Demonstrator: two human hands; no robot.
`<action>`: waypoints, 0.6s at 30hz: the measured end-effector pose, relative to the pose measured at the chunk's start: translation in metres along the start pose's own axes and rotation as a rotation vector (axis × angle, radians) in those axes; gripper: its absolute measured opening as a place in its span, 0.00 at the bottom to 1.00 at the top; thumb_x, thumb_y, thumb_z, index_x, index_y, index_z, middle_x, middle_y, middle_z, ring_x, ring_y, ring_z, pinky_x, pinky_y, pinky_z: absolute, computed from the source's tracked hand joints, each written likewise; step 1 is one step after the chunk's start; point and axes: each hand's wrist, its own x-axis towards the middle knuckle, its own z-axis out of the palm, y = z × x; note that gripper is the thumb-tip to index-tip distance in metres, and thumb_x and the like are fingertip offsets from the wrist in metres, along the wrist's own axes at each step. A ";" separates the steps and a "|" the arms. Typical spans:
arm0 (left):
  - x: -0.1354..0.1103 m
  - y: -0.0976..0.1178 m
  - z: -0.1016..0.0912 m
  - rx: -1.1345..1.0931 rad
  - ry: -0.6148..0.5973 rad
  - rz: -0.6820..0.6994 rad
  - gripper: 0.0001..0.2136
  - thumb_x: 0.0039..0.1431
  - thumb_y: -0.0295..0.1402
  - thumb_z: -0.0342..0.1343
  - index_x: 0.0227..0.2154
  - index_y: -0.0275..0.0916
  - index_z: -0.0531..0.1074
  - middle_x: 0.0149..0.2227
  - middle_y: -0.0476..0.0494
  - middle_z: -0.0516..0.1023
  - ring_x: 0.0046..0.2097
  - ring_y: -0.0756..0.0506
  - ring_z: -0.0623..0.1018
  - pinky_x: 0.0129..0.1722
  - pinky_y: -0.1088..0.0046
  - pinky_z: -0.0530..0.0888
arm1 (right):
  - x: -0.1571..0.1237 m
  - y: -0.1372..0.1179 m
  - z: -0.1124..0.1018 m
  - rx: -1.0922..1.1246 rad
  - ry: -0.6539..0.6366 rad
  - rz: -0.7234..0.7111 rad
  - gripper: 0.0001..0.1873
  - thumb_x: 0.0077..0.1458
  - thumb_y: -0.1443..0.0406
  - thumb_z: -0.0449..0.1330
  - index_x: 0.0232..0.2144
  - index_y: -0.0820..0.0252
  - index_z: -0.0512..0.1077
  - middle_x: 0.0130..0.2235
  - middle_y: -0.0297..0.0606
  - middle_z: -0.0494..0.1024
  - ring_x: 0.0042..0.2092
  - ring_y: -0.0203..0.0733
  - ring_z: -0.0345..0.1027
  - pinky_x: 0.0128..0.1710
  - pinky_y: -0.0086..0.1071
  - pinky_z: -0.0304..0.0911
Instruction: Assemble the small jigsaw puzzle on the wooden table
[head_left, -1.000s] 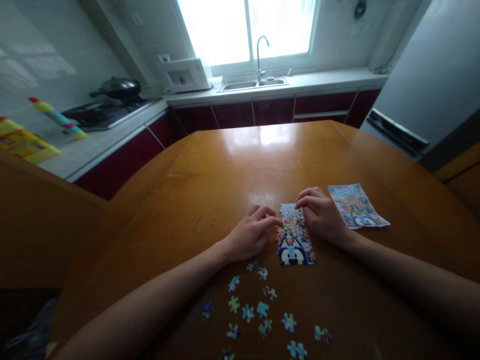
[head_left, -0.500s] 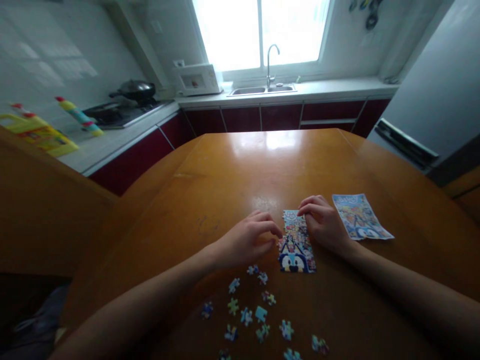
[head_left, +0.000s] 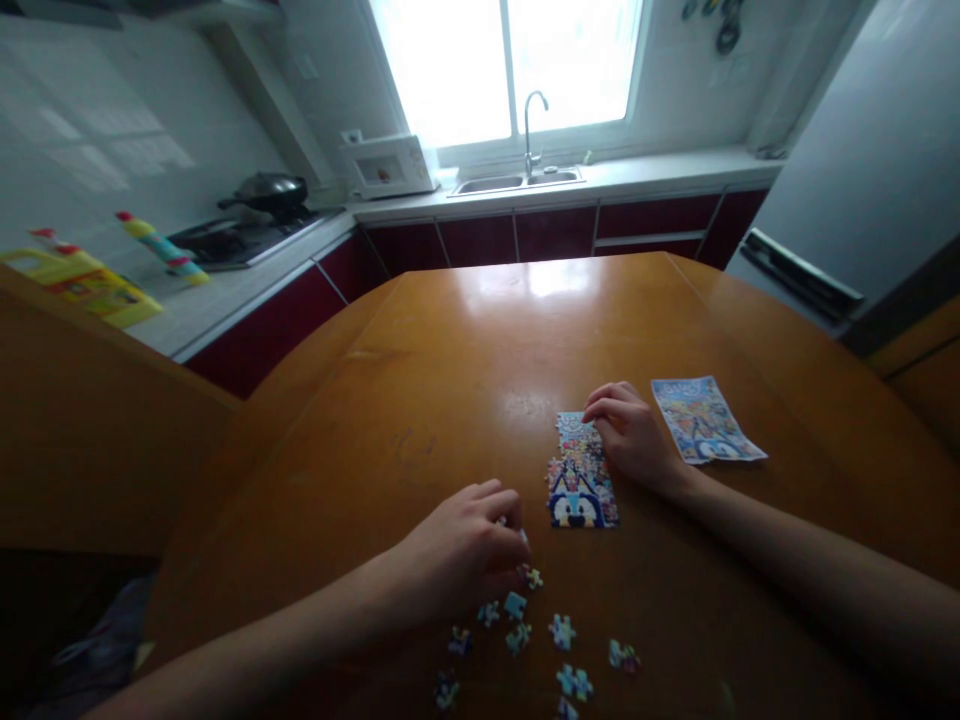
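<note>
A partly assembled jigsaw puzzle (head_left: 582, 490) lies flat on the table, a blue cartoon dog's face at its near end and its left edge uneven. My right hand (head_left: 634, 435) rests against its upper right side, fingers curled and fingertips on the far corner. To the puzzle's lower left, my left hand (head_left: 480, 535) is down by the loose pieces, fingers bent together. Pale bits of a puzzle piece (head_left: 523, 537) show at its fingertips; the rest is hidden. Nearest that hand are a yellowish piece (head_left: 534, 578) and a light blue piece (head_left: 515, 605).
Right of the puzzle lies a creased picture sheet (head_left: 705, 420) with a matching design. Several more loose pieces (head_left: 562, 632) spread over the near part of the wooden table (head_left: 450, 370). Beyond are a sink (head_left: 491, 184), a microwave (head_left: 390, 166) and a stove with a wok (head_left: 271, 190).
My left hand has moved from the puzzle's left edge down toward me, to the loose pieces. My right hand stays at the puzzle's upper right. The camera view has shifted slightly.
</note>
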 end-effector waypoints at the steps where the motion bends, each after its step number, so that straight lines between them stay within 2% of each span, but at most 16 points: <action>1: 0.000 0.001 0.001 0.010 -0.009 -0.004 0.03 0.59 0.35 0.64 0.31 0.45 0.78 0.36 0.48 0.72 0.39 0.47 0.70 0.38 0.70 0.65 | 0.000 0.000 0.000 -0.003 0.000 0.002 0.13 0.54 0.76 0.56 0.25 0.55 0.75 0.34 0.39 0.76 0.41 0.47 0.67 0.43 0.44 0.64; 5: 0.001 -0.001 0.005 0.017 -0.028 -0.005 0.02 0.58 0.33 0.65 0.31 0.46 0.78 0.36 0.49 0.72 0.39 0.47 0.69 0.38 0.69 0.64 | 0.000 0.000 0.000 -0.006 -0.006 0.007 0.14 0.54 0.76 0.56 0.25 0.55 0.75 0.35 0.39 0.76 0.41 0.46 0.67 0.43 0.43 0.64; 12: 0.006 -0.005 0.008 0.024 -0.035 0.046 0.04 0.52 0.28 0.64 0.30 0.42 0.75 0.36 0.49 0.73 0.39 0.46 0.70 0.39 0.68 0.66 | 0.001 0.000 0.001 -0.006 -0.004 0.020 0.13 0.54 0.77 0.57 0.25 0.56 0.75 0.34 0.39 0.76 0.42 0.46 0.66 0.43 0.42 0.63; 16: 0.026 -0.018 -0.007 -0.054 0.059 0.052 0.03 0.54 0.29 0.62 0.32 0.42 0.77 0.36 0.47 0.72 0.40 0.46 0.70 0.40 0.69 0.68 | 0.000 0.001 0.002 0.003 -0.004 0.019 0.13 0.54 0.77 0.57 0.25 0.56 0.75 0.34 0.39 0.76 0.41 0.45 0.66 0.43 0.42 0.63; 18: 0.043 -0.030 -0.013 -0.079 0.154 0.033 0.02 0.55 0.29 0.62 0.32 0.41 0.77 0.37 0.46 0.72 0.42 0.46 0.71 0.41 0.69 0.69 | 0.000 0.001 0.002 0.002 -0.003 0.016 0.13 0.54 0.77 0.57 0.25 0.56 0.75 0.33 0.38 0.76 0.41 0.45 0.66 0.42 0.42 0.63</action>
